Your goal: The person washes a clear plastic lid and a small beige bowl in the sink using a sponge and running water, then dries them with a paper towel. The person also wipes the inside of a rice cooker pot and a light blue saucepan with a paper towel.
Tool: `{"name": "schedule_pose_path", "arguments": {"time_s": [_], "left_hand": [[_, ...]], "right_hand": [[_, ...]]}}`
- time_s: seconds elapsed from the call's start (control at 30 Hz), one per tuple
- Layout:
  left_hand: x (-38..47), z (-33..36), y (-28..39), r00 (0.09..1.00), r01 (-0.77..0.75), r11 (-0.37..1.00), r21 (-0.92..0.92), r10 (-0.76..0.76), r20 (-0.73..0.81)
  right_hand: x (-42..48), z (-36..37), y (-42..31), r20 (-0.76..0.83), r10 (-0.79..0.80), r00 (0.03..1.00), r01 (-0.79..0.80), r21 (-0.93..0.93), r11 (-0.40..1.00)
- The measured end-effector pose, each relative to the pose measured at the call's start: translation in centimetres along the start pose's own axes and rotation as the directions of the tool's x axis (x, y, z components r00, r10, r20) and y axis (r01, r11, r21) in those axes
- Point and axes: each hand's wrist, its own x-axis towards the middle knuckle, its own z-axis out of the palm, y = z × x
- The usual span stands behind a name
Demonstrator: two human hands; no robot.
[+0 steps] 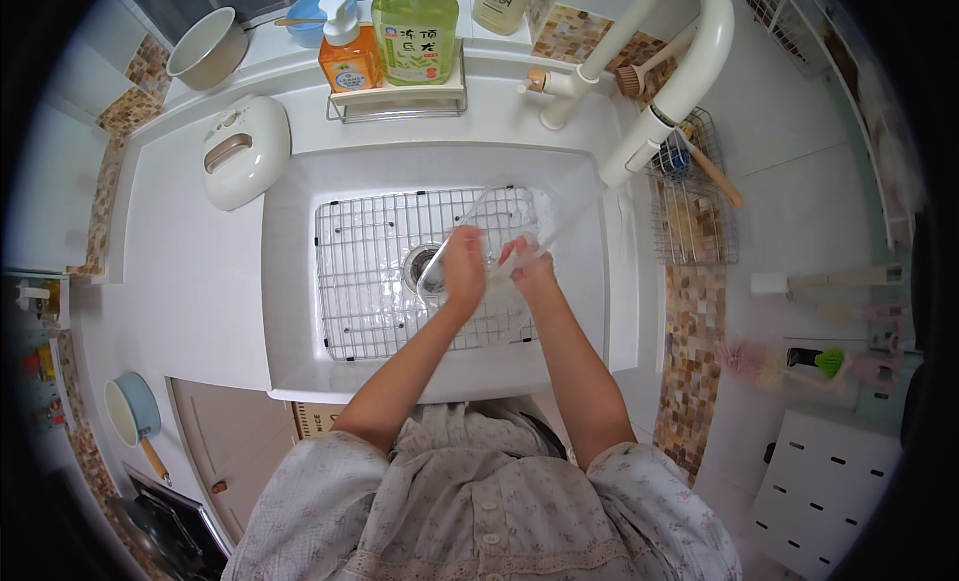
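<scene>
Over the sink (pixel 288 319), my left hand (pixel 464 270) grips a clear, see-through plastic container (pixel 431 281), tilted above the wire sink rack (pixel 359 296). My right hand (pixel 528 266) is at the container's right part with its fingers curled. Blur and glare hide whether it grips the wall or something small. From the spout of the cream pull-out faucet (pixel 629 157) a pale streak, apparently running water, reaches my right hand. Partly behind the container lies the round drain (pixel 423 266).
A rack holds an orange pump bottle (pixel 350 60) and a green bottle (pixel 416 34) behind the sink. On the left counter lies a white appliance lid (pixel 247 154). Wire baskets (pixel 693 221) and a wooden-handled brush (pixel 637 75) are at right; a blue saucepan (pixel 135 409) stands lower left.
</scene>
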Motion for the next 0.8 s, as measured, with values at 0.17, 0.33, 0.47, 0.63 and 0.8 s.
{"name": "schedule_pose_path", "arguments": {"time_s": [0.17, 0.33, 0.47, 0.63, 0.8], "left_hand": [[-1.2, 6.3, 2.7, 0.980, -0.195, 0.958, 0.211, 0.179, 0.092], [-2.0, 8.3, 0.4, 0.857, 0.147, 0.986, 0.072, -0.163, 0.488], [-2.3, 8.9, 0.6, 0.899, 0.287, 0.956, -0.068, -0.244, 0.363], [-2.0, 7.3, 0.5, 0.997, 0.034, 0.917, 0.397, -0.004, -0.076], [-0.3, 4.1, -1.8, 0.884, 0.388, 0.837, 0.386, -0.456, 0.099]], "right_hand": [[1.8, -2.7, 4.7, 0.201, -0.153, 0.968, 0.078, 0.339, 0.937], [1.2, -4.9, 6.4, 0.345, -0.173, 0.922, -0.047, 0.545, 0.837], [-1.3, -5.0, 5.3, 0.270, -0.170, 0.948, 0.062, 0.368, 0.928], [-3.1, -3.0, 4.7, 0.119, -0.076, 0.990, 0.050, 0.212, 0.976], [-3.6, -1.9, 4.7, 0.171, -0.115, 0.979, 0.158, -0.265, 0.951]]}}
